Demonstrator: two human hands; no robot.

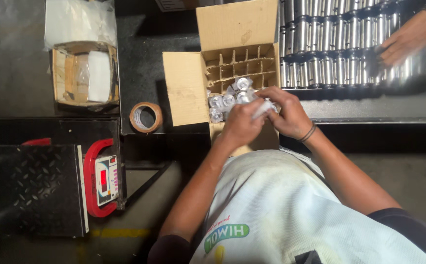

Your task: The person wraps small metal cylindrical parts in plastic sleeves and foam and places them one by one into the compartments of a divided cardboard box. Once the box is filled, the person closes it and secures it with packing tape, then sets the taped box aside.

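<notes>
In the middle of the frame the person's two hands are meeting over an open box (188, 88) with a cardboard grid inside. The left hand (240, 124) is curling its fingers around a small plastic-wrapped part (263, 108), and the right hand (287, 113) is closing on the same part from the other side — both are pinching it just above the box's near edge. Several wrapped parts (225, 100) are already sitting in the near cells of the grid, while the far cells are showing bare dividers. The box is standing on a dark surface (139, 68), its flaps folded outward.

Left of the box, a roll of brown tape (146, 117) is lying flat on the surface. In the upper left, a smaller open carton (61, 73) is holding white sheets. At lower left, a scale (103, 178) with a red frame and a lit display is sitting beside a black ribbed platform (32, 190).

In the upper right, rows of shiny metal cylinders (330, 49) are standing packed together — another person's hand (406, 39) is resting on them, fingers spread.
</notes>
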